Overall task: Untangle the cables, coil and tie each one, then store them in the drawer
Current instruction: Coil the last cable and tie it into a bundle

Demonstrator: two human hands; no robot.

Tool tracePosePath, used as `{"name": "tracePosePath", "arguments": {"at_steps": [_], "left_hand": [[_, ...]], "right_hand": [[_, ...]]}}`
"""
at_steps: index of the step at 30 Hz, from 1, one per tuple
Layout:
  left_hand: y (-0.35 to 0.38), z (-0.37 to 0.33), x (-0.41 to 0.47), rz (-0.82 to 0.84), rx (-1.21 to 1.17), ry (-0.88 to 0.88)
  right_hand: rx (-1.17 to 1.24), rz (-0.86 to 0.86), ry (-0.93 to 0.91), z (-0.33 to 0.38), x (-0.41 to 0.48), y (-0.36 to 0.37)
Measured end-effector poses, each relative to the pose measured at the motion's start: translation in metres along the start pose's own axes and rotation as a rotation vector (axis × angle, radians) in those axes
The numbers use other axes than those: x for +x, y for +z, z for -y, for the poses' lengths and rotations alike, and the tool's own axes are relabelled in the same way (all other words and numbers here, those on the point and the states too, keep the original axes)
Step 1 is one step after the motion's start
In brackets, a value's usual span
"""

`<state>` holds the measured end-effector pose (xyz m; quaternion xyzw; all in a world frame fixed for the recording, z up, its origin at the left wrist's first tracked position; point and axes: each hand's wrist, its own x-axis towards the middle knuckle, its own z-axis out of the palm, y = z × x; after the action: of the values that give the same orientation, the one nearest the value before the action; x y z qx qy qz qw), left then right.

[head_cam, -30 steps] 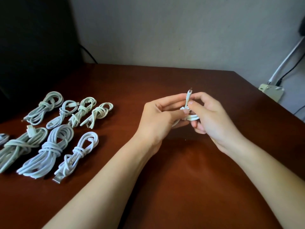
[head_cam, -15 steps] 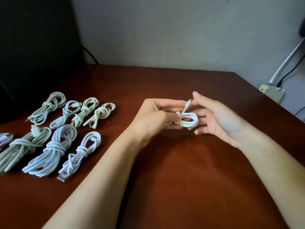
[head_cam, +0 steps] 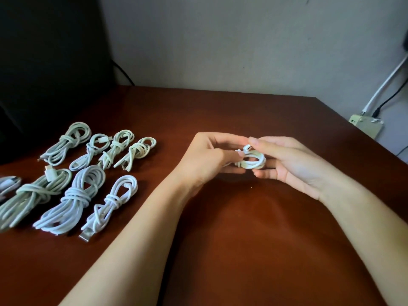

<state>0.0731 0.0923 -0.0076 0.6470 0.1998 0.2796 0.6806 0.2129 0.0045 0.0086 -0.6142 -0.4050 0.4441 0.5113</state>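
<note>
Cable bundles, white, front row, nearest us at the left of the brown counter [head_cam: 242,250]. We list three, tied and lying side by side: a slim bundle [head_cam: 114,202] with a metal plug at its near end, a thick bundle [head_cam: 72,202] just beside it, and a greenish bundle [head_cam: 31,197] further left. A fourth piece [head_cam: 7,184] is cut by the left edge, and we cannot tell its form.

Next, at centre, the cable in hand [head_cam: 254,162]: a small coil held above the counter between both hands. On the left hand [head_cam: 205,160], thumb and fingers pinch the coil's left side. On the right hand [head_cam: 293,164], the fingers curl round the coil's right side, forefinger over the top and the others beneath.

Beyond the front row we enter the back row [head_cam: 117,149]: four smaller tied bundles, near one another.

Farthest are a grey wall [head_cam: 220,40], a dark panel [head_cam: 44,62] at the left, and a pale socket box [head_cam: 366,127] at the right with a black lead [head_cam: 390,98] running up from it.
</note>
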Motion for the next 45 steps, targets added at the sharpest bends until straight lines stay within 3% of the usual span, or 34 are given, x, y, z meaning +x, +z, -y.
{"name": "tracePosePath", "arguments": {"at_steps": [11,24,34,45], "left_hand": [[-0.0037,-0.0021,0.0023,-0.075,-0.094,0.022],[-0.0005,-0.0051,-0.0039,0.202,0.070,-0.078],[-0.0004,-0.0035,-0.0034,0.194,0.195,-0.021],[-0.0035,0.0025,0.0013,0.244,0.113,-0.024]], "right_hand": [[0.022,0.010,-0.077,0.0014,-0.0016,0.0010],[-0.101,0.127,-0.038,0.0029,-0.0089,0.0039],[-0.041,0.042,-0.003,0.0006,-0.0035,0.0041],[0.125,0.201,0.013,-0.0008,-0.0021,-0.0007]]}}
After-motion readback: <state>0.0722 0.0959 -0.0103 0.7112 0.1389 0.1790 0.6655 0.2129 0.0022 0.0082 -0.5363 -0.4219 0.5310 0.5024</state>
